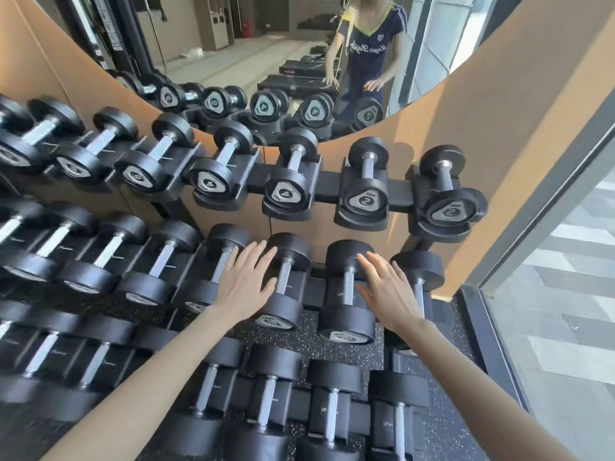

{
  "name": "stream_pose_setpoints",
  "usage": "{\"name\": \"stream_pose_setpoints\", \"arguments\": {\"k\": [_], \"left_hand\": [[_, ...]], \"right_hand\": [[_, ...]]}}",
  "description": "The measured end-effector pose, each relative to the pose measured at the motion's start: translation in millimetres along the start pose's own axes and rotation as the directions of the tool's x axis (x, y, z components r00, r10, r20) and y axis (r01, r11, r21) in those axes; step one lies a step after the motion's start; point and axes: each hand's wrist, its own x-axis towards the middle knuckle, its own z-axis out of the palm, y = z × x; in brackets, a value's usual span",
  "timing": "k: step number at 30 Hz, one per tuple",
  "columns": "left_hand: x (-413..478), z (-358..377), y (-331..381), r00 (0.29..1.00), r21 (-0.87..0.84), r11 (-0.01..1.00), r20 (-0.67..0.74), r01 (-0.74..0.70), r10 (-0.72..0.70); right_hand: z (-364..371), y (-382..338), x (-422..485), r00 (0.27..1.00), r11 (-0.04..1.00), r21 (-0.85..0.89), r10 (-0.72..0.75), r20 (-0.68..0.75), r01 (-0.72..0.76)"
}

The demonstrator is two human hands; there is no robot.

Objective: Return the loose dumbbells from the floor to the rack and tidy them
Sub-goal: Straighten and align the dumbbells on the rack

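Inspecting the rack (332, 186): three tiers, every dumbbell in view seated in a black cradle.

Markings: the two rightmost top-tier dumbbells (364, 199) carry grey end caps reading "2"; the next two to the left read "4". Small brand lettering beside the numerals and script on the steel handles is too fine to read. Caps further left are blurred.

Count: seven top-tier handles are visible, the leftmost cut by the frame edge. Eight middle-tier dumbbells (346, 261) show, the leftmost again cut off. The bottom-tier dumbbells (332, 414) cannot be counted reliably, as the left forearm covers part of the row.

Hands: the left hand (246, 281) lies palm down over the middle tier between two dumbbells, fingers straight and slightly spread, gripping nothing. The right hand (387, 292) is likewise flat and spread between the two rightmost dumbbells of that tier. Contact with the metal cannot be confirmed for either.

Surroundings: black speckled floor (312, 331) shows between tiers. A round mirror (266, 44) reflects a person in a dark shirt with reversed, unreadable writing. A window (565, 294) stands to the right.
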Motion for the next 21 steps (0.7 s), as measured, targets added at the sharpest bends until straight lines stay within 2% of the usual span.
{"name": "stream_pose_setpoints", "arguments": {"k": [6, 12, 21], "left_hand": [[19.3, 16.6, -47.9, 0.999, -0.014, 1.000, 0.035, 0.010, -0.009], [89.2, 39.0, -113.8, 0.999, -0.088, 0.995, 0.009, -0.050, 0.051], [229.5, 81.4, -167.7, 0.986, -0.408, 0.907, 0.081, -0.101, 0.146]], "right_hand": [[25.3, -22.2, 54.7, 0.998, 0.998, -0.001, -0.060, 0.033, 0.060], [40.7, -40.9, 150.8, 0.997, 0.998, 0.025, -0.063, 0.050, 0.062], [56.5, -55.6, 294.1, 0.995, 1.000, -0.025, 0.002, 0.103, 0.001]]}}
